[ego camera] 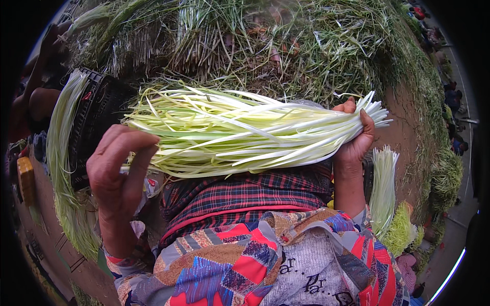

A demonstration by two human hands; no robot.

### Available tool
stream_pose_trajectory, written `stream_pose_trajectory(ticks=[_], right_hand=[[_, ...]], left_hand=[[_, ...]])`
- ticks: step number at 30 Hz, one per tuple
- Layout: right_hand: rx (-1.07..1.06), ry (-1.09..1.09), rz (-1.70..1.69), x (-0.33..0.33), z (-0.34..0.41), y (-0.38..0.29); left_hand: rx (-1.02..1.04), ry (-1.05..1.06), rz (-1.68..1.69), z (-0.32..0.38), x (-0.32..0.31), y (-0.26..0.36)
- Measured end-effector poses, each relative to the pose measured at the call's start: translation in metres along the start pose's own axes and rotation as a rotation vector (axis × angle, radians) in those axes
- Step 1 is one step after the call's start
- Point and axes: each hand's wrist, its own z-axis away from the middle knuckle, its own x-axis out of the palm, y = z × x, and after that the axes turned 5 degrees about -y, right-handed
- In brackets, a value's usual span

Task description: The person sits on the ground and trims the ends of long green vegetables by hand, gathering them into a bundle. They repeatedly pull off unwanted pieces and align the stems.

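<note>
A large bundle of pale yellow-green leafy stalks (245, 132), perhaps blanched garlic chives, lies across my lap over a plaid cloth (245, 195). At its white stem ends on the right, my right hand (358, 134) is closed around the bundle. By the yellow leaf tips on the left, my left hand (118, 164) is raised with thumb and fingertips together; whether a thin leaf is pinched between them cannot be made out.
Cut green stalks (206, 42) are heaped in front. A black plastic crate (90, 114) at left bears a long pale bundle (63, 126). Another pale bundle (383, 187) stands at right. A yellow box (25, 179) and another person's arm (36, 72) are at far left.
</note>
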Motion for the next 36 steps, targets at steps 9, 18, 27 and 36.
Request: stream_pose_trajectory(ticks=[9, 18, 27, 36], right_hand=[[-0.085, 0.040, 0.097, 0.002, 0.008, -0.001], [-0.025, -0.053, -0.040, -0.003, 0.006, -0.003], [-0.054, -0.021, 0.012, 0.003, 0.007, -0.001], [-0.069, 0.021, 0.037, 0.002, 0.008, -0.001]], left_hand=[[0.139, -0.057, -0.599, -0.063, 0.057, 0.006], [0.390, 0.028, -0.325, -0.042, 0.052, 0.047], [0.573, 0.007, -0.306, -0.049, 0.100, 0.047], [0.604, 0.011, -0.364, -0.039, 0.116, 0.065]])
